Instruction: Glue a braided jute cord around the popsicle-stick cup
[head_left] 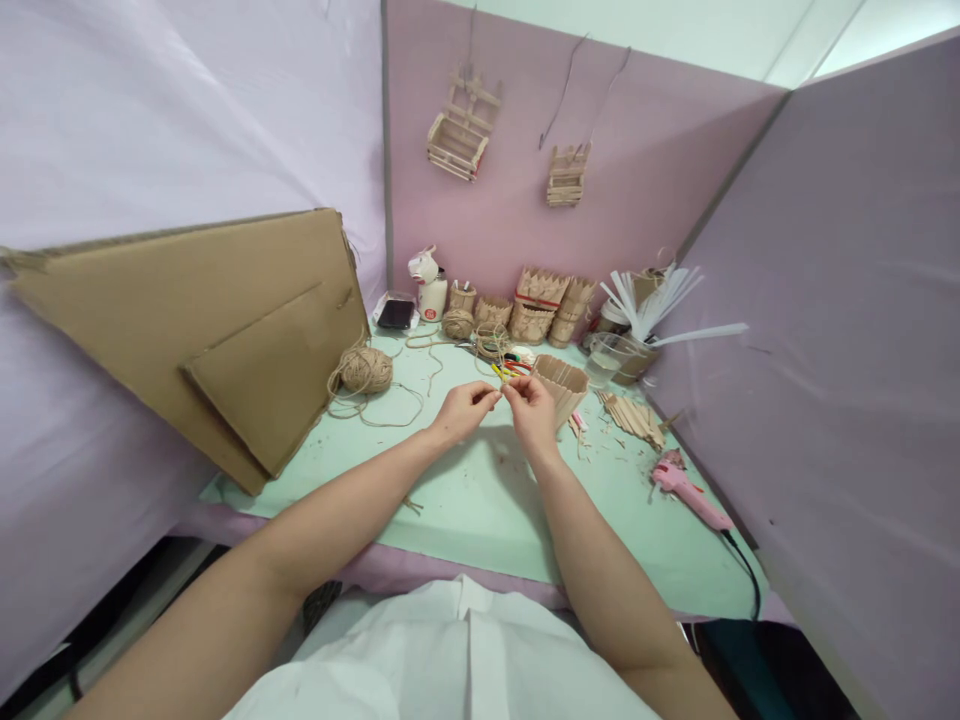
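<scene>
My left hand (469,412) and my right hand (531,408) meet fingertip to fingertip above the middle of the table, both closed in a pinch. Between them is a thin strand of twine, mostly hidden by the fingers. Just beyond the fingers lies a loose coil of twine (491,341), beside pliers with yellow handles (507,371). A basket of wooden sticks (561,385) stands right behind my right hand.
At left, a twine ball (366,370) sits by leaning cardboard (247,330). Several small stick baskets (531,322) line the back. On the right are loose wooden sticks (632,418), a pink glue gun (686,487) with a cord, and a cup of white glue sticks (641,310).
</scene>
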